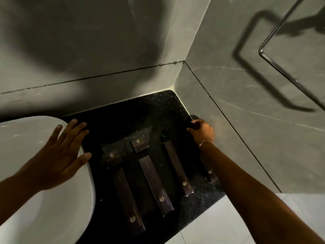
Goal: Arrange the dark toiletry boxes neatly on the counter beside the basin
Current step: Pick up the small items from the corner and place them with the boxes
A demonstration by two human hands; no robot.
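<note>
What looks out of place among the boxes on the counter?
The long boxes lie roughly parallel. The small box sits askew at one's far end, and the rightmost box lies partly hidden under the right forearm. No spills or damage visible.

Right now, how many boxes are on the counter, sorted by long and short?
Long dark boxes: 4
Short dark boxes: 2
Total: 6
</note>
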